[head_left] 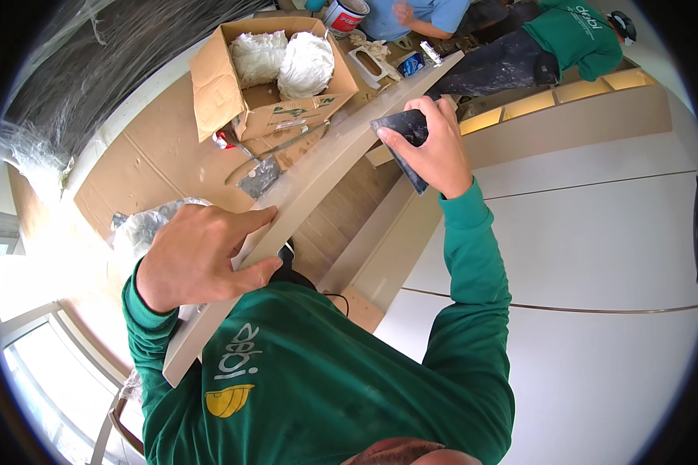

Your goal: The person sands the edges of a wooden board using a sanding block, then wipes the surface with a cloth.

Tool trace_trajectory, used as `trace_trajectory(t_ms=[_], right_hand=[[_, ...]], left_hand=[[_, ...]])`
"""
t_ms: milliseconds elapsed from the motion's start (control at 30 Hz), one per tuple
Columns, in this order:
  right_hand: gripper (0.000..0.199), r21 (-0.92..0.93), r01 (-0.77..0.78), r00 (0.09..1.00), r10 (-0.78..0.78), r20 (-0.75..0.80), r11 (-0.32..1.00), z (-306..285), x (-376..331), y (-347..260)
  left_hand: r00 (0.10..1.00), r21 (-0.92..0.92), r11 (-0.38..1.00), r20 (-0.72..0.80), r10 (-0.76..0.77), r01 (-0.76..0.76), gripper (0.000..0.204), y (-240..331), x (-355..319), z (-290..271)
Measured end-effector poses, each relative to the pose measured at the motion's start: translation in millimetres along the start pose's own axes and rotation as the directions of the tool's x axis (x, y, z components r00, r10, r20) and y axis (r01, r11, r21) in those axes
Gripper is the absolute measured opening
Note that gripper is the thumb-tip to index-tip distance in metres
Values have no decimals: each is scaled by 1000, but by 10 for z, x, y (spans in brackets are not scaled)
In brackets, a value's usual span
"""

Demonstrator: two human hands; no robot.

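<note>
A long, narrow beige board [329,163] runs diagonally from near my chest up toward the far right. My left hand [198,252] grips its near part, with the forefinger along one side and the thumb on the other. My right hand [438,147] holds a black, flat sheet of sandpaper [407,132] pinched between thumb and fingers, beside the board's far half. One corner of the sheet hangs below the hand. Whether the sheet touches the board I cannot tell. Left of the board lies a grey, flat-bladed tool [260,177].
An opened cardboard box [287,116] with white plastic-wrapped bundles stands beyond the board, near a paint can [345,15]. A person in green [570,39] and another in light blue [415,17] are at the far side. White cabinet panels [566,240] fill the right. Plastic sheeting [132,54] covers the upper left.
</note>
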State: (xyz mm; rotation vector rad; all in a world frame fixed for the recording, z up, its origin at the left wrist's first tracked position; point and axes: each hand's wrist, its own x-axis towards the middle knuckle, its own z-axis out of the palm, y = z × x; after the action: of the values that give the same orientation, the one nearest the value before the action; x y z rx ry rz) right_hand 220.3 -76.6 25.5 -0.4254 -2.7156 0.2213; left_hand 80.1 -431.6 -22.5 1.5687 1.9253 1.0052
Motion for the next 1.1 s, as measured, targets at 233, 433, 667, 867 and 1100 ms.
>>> trace_trajectory(t_ms=[233, 433, 667, 867, 1100], right_hand=[[53, -35, 74, 997, -74, 5, 997, -19, -130, -276], [51, -51, 109, 993, -111, -42, 993, -2, -117, -264], [53, -81, 119, 991, -123, -44, 990, 16, -115, -280], [53, -87, 126, 990, -131, -53, 988, 19, -128, -268], [54, -69, 125, 991, -128, -47, 990, 42, -209, -343]], left_hand=[[1000, -10, 1000, 1, -2, 2, 73, -3, 4, 10], [1000, -5, 1000, -6, 7, -7, 73, -11, -8, 10], [1000, 0, 1000, -10, 16, -16, 71, -1, -9, 20], [1000, -5, 1000, -11, 28, -28, 70, 14, -7, 27], [1000, -9, 1000, -6, 27, -27, 69, 29, -1, 27]])
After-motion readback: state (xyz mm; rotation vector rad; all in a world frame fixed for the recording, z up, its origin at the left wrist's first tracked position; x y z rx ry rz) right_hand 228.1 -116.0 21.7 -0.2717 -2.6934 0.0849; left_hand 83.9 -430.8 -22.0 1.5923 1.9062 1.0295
